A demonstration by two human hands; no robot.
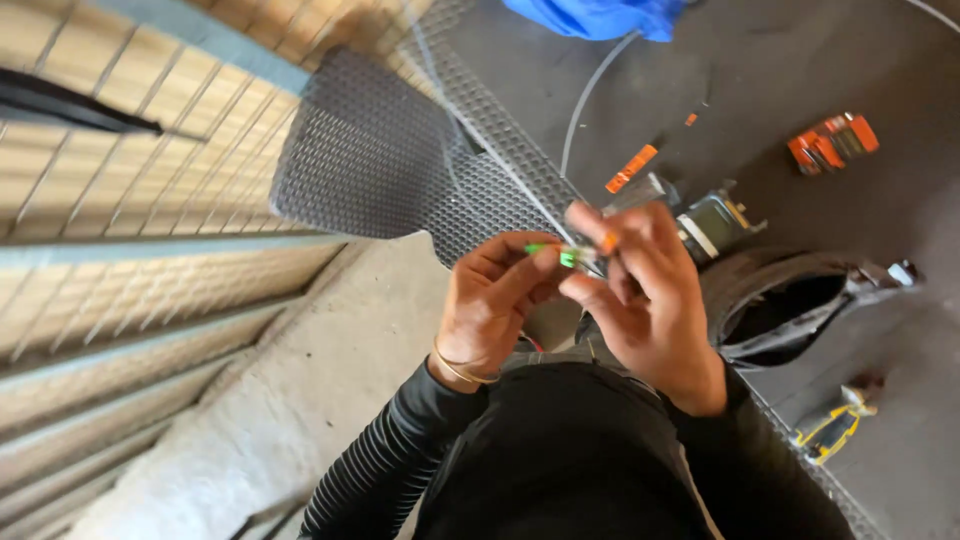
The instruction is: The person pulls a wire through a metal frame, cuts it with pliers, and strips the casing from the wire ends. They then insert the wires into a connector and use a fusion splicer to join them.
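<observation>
at frame centre, left hand (492, 305) and right hand (640, 290) fingers pinch a small green connector (566, 257) on a thin cable (480, 140). risk: it could slip from so slight a grip and drop onto the mesh mat (380, 150) below

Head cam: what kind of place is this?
Probably an outdoor work site for cable or fibre work: a concrete kerb beside a tiled wall, metal mesh, and orange tools on dark ground. Both hands, left hand and right hand, pinch a small green connector.
</observation>
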